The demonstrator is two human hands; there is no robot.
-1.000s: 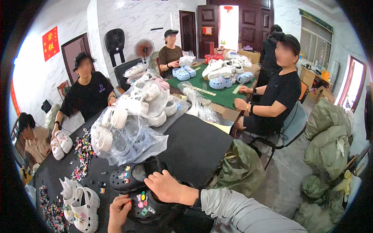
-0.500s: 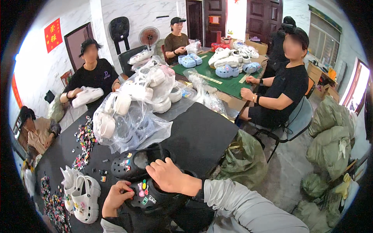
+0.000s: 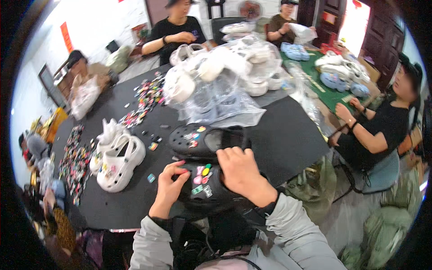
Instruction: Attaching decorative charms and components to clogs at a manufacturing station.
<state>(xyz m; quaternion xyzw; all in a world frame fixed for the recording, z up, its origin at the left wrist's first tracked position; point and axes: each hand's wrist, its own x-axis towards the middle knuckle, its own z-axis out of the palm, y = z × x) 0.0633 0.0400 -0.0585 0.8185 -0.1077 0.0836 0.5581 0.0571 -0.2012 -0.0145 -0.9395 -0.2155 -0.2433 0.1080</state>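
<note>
In front of me is a black clog with colourful charms on its toe, among them pink, yellow, green and white ones. My right hand is closed around the rim of its opening. My left hand is beside the toe, thumb and forefinger pinched together; whatever is between them is too small to make out. Just beyond lies a second black clog, also bearing charms. On the left stands a pair of white clogs with charms, one largely hidden behind the other. A small blue charm lies near my left hand.
Loose charms are strewn along the left of the black table, with another heap farther back. Bagged white clogs pile up at the far side. Several people sit around. Green sacks lie on the floor at right.
The view has swung left, so the scene sits farther right. My left hand has drawn slightly away from the charms; my right still grips the clog. A person opposite no longer holds a white clog.
</note>
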